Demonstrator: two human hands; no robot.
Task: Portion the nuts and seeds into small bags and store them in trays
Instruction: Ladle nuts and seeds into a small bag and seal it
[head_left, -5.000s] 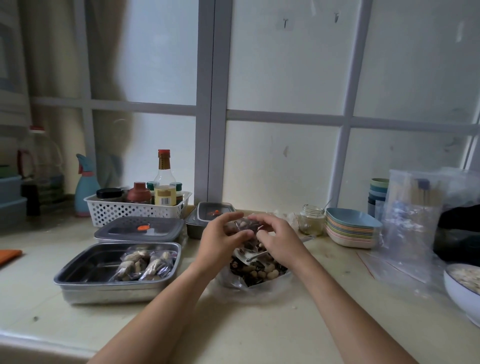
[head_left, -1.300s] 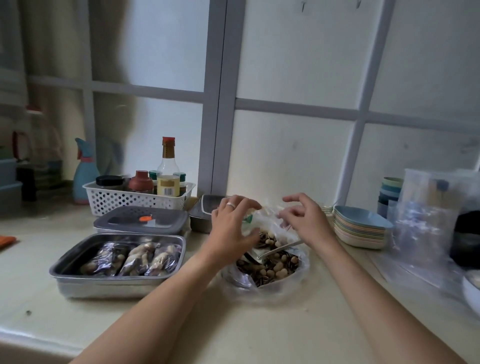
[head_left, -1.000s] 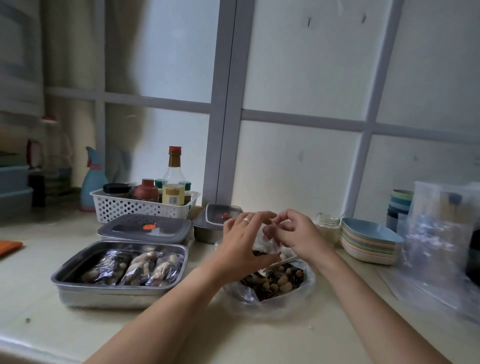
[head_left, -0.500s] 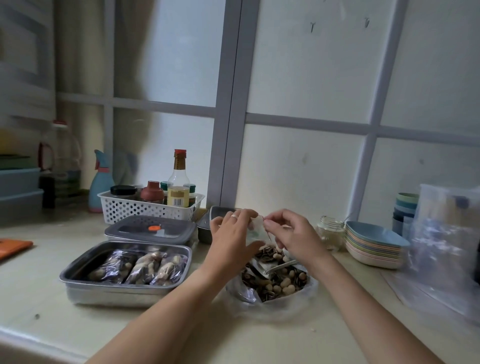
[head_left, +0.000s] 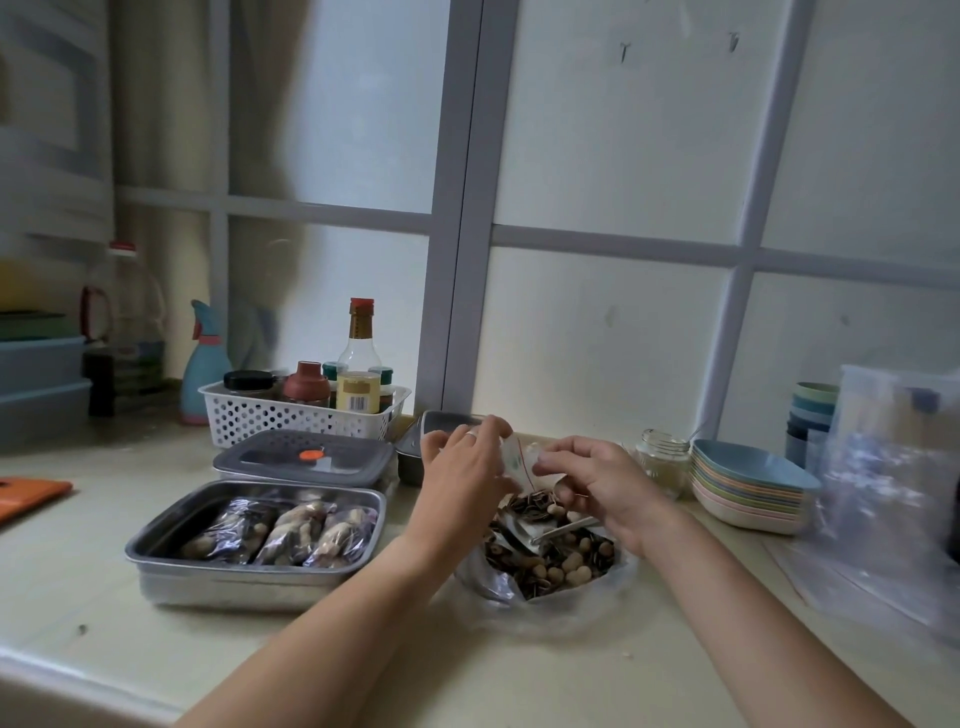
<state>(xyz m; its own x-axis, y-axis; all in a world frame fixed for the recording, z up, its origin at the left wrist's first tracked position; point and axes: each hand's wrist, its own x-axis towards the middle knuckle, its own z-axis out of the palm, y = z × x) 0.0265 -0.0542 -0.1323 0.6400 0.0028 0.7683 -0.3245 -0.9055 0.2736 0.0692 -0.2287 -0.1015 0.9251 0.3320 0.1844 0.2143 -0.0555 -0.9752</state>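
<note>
A pale kitchen counter (head_left: 104, 597) runs beneath a frosted window with a grey frame (head_left: 462, 208). Above a large, crumpled clear plastic bag of mixed peanuts and striped seeds (head_left: 550, 564), both hands hold up a small clear zip bag with a red line at its mouth (head_left: 517, 460). The left hand (head_left: 462, 478) pinches its left edge between thumb and curled fingers, and the right hand (head_left: 597, 483) pinches the right edge. The bag thus hangs between the two sets of fingertips, directly over the loose mix, likely so that anything spilled drops back in. The grip looks like an attempt to part the mouth for filling, though I cannot tell whether it is open. A metal spoon (head_left: 563, 529) lies in the mix below the right hand, handy for scooping. To the left, a rectangular stainless-steel tray (head_left: 150, 545) holds three filled packets (head_left: 283, 535) laid side by side.
</note>
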